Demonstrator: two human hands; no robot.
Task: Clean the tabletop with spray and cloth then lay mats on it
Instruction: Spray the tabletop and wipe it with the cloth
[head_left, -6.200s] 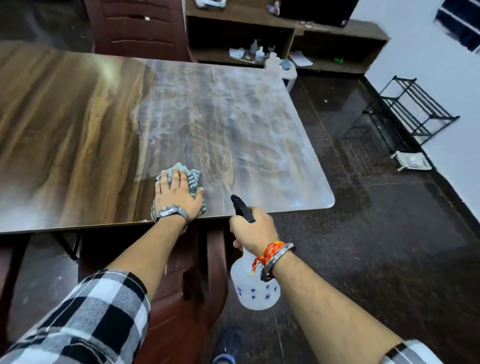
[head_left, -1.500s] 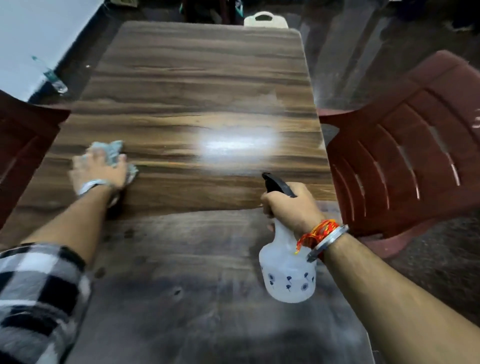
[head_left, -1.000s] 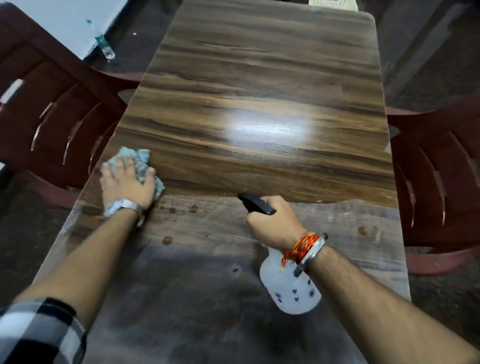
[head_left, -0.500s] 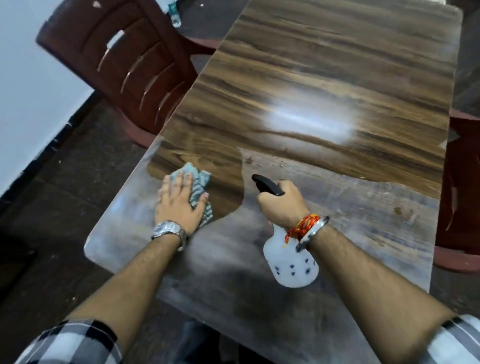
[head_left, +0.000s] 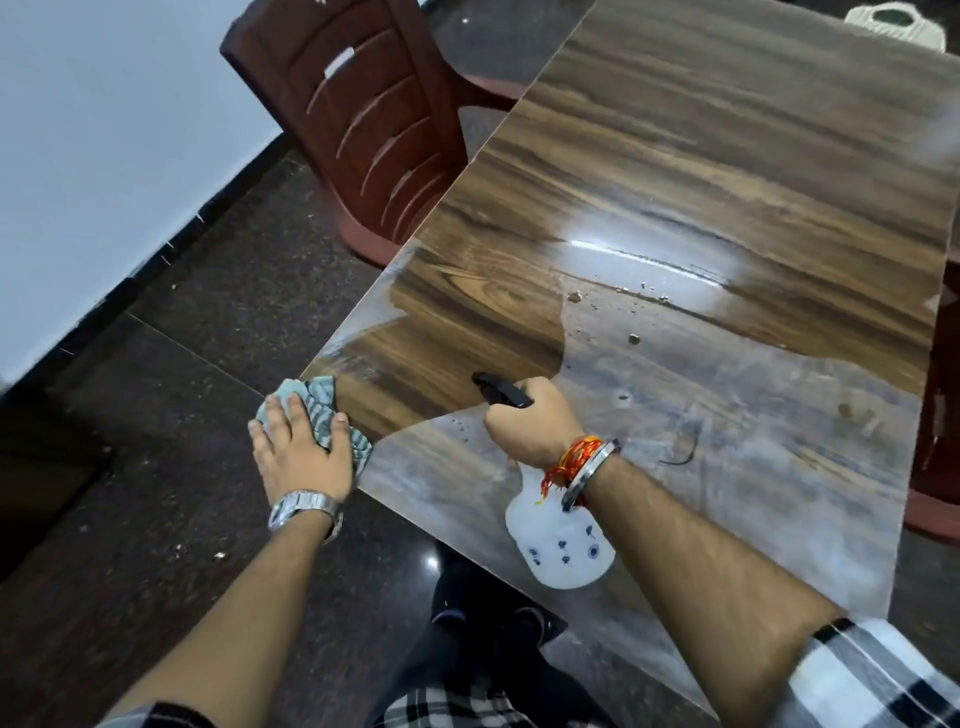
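Pressing down on a crumpled blue-grey cloth (head_left: 318, 415), the left hand (head_left: 301, 457) lies flat with its fingers straight and spread. The cloth sits right at the left edge of the tabletop (head_left: 727, 171), near the corner closest to the person, and part of it hangs over that edge. Just to the right, the right hand (head_left: 535, 423) is wrapped round the neck of a spray bottle (head_left: 558, 545). Its black nozzle (head_left: 501, 389) points left toward the cloth, and its white, flower-dotted body hangs below the wrist over the near part of the tabletop. Whether a finger rests on the trigger cannot be told.

Beside the cloth the wood grain shows dark and glossy, while the near and right part of the tabletop carries a grey hazy film (head_left: 753, 431). A few small specks (head_left: 634, 339) lie near the border between the two.

A metal wristwatch (head_left: 304, 506) is on the left wrist, a steel bangle (head_left: 589, 475) and red thread (head_left: 574, 457) on the right. A maroon plastic chair (head_left: 363, 119) stands at the tabletop's left side, on a dark speckled floor (head_left: 182, 364) that meets a pale wall (head_left: 104, 130).
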